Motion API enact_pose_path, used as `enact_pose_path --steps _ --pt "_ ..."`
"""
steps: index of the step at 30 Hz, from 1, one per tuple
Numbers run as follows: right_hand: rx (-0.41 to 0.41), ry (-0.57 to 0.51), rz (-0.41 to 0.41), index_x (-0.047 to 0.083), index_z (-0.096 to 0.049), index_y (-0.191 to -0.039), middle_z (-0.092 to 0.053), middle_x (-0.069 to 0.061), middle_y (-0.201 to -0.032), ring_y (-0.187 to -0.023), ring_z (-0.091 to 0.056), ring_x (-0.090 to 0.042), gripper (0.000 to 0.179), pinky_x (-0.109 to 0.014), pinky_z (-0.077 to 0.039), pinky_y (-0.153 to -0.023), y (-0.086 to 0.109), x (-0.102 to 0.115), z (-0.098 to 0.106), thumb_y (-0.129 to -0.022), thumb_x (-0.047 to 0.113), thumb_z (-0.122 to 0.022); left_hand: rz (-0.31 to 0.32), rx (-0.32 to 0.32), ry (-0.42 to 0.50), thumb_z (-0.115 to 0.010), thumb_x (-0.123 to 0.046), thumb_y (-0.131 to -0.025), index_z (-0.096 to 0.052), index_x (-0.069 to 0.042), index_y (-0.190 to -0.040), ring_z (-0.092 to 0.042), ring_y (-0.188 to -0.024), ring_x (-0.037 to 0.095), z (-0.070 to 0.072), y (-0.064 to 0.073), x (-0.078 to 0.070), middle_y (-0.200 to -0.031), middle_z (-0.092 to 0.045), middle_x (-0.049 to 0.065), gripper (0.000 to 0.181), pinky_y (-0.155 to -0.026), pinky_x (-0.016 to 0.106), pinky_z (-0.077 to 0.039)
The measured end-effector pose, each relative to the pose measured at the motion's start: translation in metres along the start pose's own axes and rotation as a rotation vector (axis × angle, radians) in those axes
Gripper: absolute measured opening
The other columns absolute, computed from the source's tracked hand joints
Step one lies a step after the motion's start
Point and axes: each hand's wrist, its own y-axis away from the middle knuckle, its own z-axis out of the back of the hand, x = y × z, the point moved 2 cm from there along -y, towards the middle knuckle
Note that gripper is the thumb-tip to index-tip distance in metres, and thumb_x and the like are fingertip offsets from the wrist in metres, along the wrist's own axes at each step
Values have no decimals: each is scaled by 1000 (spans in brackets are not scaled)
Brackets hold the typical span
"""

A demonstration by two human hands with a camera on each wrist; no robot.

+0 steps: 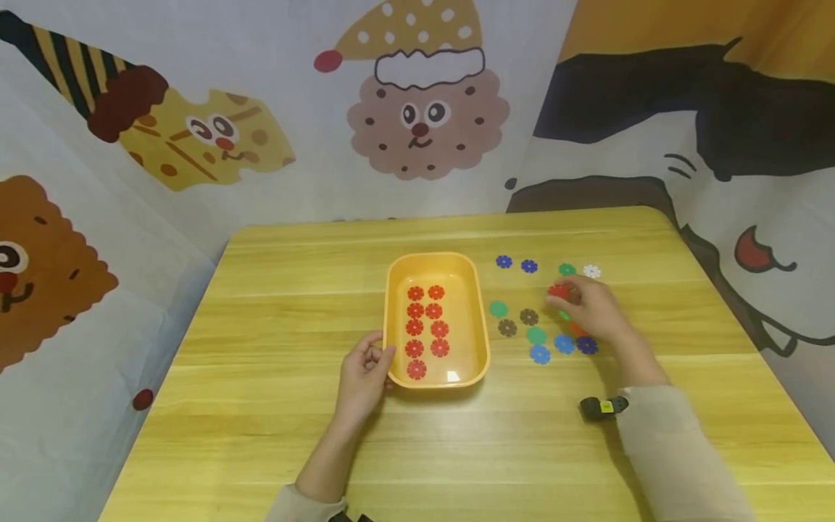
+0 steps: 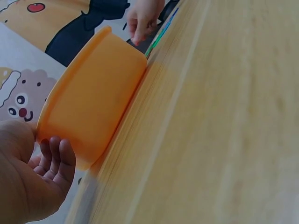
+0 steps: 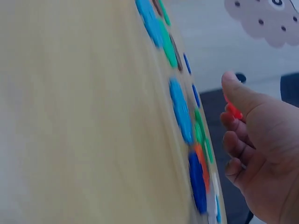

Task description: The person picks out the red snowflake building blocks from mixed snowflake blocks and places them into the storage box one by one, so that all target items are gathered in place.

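Note:
My left hand (image 1: 361, 380) grips the near left corner of a yellow-orange plastic tray (image 1: 464, 319), thumb over the rim and fingers curled against the outer wall. Inside the tray lie several red notched discs (image 1: 414, 328), in two columns toward its left side. Over to the right, my right hand (image 1: 592, 312) pinches a red notched disc (image 1: 557, 290) between thumb and fingers, above the loose discs on the table. In the right wrist view this red disc (image 3: 234, 111) shows partly behind the thumb.
Around the right hand lie loose discs: dark blue (image 1: 529, 266), green (image 1: 499, 309), brown (image 1: 529, 317), light blue (image 1: 540, 354), white (image 1: 591, 271) and an orange one (image 1: 578, 329) partly hidden by the hand. The wooden table (image 1: 280, 312) meets a cartoon-printed curtain (image 1: 313, 196) behind.

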Motion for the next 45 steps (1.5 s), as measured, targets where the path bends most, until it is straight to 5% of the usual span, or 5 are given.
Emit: enact_pose_path --steps 4,16,27,36,45 --pt "-14 -26 49 -5 -61 -128 -63 -10 -86 -72 -55 -22 47 -29 -49 -56 -4 13 -10 -95 27 -74 -3 2 1 -66 -10 -99 -56 1 -135 -60 -55 15 0 0 -1 -79 -60 11 39 -49 26 -57" --pt "-51 -112 193 -1 -67 -118 -62 -3 -82 -74 -55 -19 36 -25 -48 -54 -7 64 -25 -91 19 -79 2 -3 2 -66 -10 -99 -56 0 -135 -60 -56 15 0 0 0 -79 -60 11 39 -50 27 -58" --pt "49 -184 267 3 -68 -118 -60 1 -83 -71 -55 -18 36 -26 -49 -53 -4 110 -39 -89 22 -80 5 -6 3 -66 -11 -99 -57 0 -135 -61 -56 15 -1 0 0 -80 -60 11 38 -50 27 -58" --pt "101 -198 352 0 -67 -118 -66 -3 -101 -91 -60 -20 42 -37 -59 -79 2 134 -59 -87 23 -81 9 -14 9 -66 -10 -99 -57 0 -135 -60 -57 15 0 0 0 -79 -60 11 38 -50 27 -58" --pt "128 -55 399 4 -70 -116 -71 -3 -108 -100 -63 -22 41 -48 -47 -99 5 151 -72 -86 31 -80 8 -15 10 -66 -10 -99 -56 0 -136 -60 -57 15 -1 1 -1 -80 -61 12 40 -51 27 -58"
